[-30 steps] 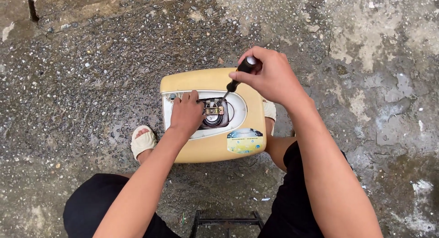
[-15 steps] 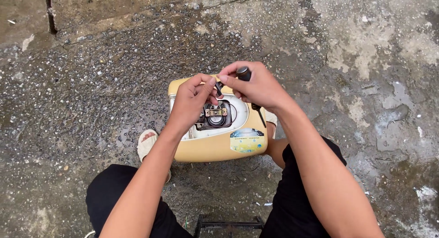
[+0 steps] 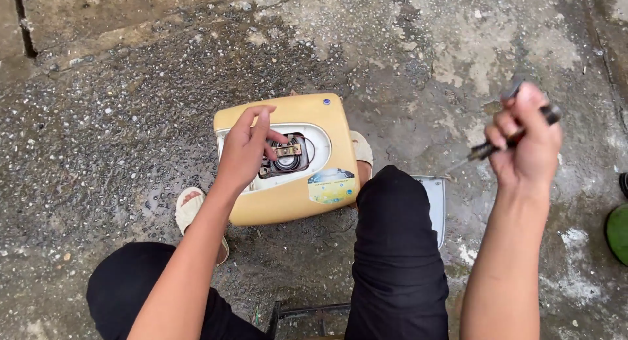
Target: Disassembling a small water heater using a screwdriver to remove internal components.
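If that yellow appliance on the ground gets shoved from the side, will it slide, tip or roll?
The yellow appliance lies broad and low on the rough concrete ground, so it would probably scrape rather than tip. Its rounded edges are unlikely to make it roll. The left hand rests on its open middle, where exposed parts look fragile. The right hand holds a screwdriver off to the side.

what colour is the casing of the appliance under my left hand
Mustard yellow casing, with a white inner panel; head view shows it.
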